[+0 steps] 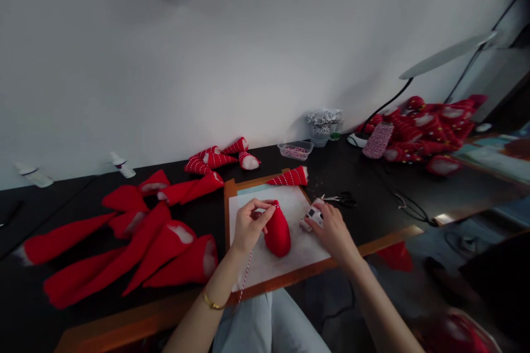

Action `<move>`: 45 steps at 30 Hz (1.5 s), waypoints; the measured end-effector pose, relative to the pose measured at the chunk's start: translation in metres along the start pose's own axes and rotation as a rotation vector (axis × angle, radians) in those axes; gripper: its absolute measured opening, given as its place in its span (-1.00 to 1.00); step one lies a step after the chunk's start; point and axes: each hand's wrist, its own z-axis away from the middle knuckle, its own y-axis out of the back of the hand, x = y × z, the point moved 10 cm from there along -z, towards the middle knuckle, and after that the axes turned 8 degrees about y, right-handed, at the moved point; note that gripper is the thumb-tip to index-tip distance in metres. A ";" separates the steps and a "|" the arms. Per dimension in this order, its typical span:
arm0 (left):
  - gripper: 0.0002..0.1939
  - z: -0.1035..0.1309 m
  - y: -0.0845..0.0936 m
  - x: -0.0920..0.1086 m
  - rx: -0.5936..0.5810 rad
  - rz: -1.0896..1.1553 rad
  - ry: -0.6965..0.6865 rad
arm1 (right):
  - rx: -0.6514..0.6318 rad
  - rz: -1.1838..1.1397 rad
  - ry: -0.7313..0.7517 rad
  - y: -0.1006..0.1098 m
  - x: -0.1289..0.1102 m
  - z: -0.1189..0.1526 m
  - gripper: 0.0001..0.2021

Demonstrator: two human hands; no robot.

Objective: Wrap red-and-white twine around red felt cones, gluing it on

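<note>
A red stuffed fabric cone lies on a white sheet in front of me, its narrow tip pointing away. My left hand pinches that tip, with a bit of red-and-white twine at the fingers. A length of the twine hangs down below the hand toward my lap. To the right, my right hand is closed around a small white object with dark patches; its kind is not clear. Scissors lie just beyond this hand.
Plain red cones lie in a heap at left. Twine-wrapped cones sit behind the sheet. A clear tray, a twine spool, a lamp and a pile of decorated red cones stand at back right. White bottles line the wall.
</note>
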 end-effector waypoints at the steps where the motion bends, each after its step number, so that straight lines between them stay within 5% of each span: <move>1: -0.71 0.000 0.000 -0.001 0.001 -0.001 -0.007 | -0.019 0.160 -0.039 0.002 0.014 0.006 -0.59; 4: -0.73 0.000 -0.003 0.000 -0.005 -0.015 -0.029 | -0.105 0.372 -0.060 -0.006 0.039 0.020 -0.53; 8: -0.73 0.001 -0.003 -0.001 -0.011 -0.014 -0.042 | -0.100 0.289 0.006 -0.010 0.042 0.019 -0.63; 17: -0.75 0.003 -0.001 -0.004 0.010 -0.064 -0.059 | 0.059 -0.729 -0.106 0.022 -0.008 0.041 -0.75; 21: -0.74 0.004 -0.004 -0.001 -0.007 -0.098 -0.072 | -0.055 -0.929 -0.123 0.008 -0.032 0.055 -0.75; 45: -0.73 0.006 -0.005 -0.002 -0.024 -0.058 -0.048 | -0.062 -0.861 -0.246 -0.003 -0.035 0.062 -0.55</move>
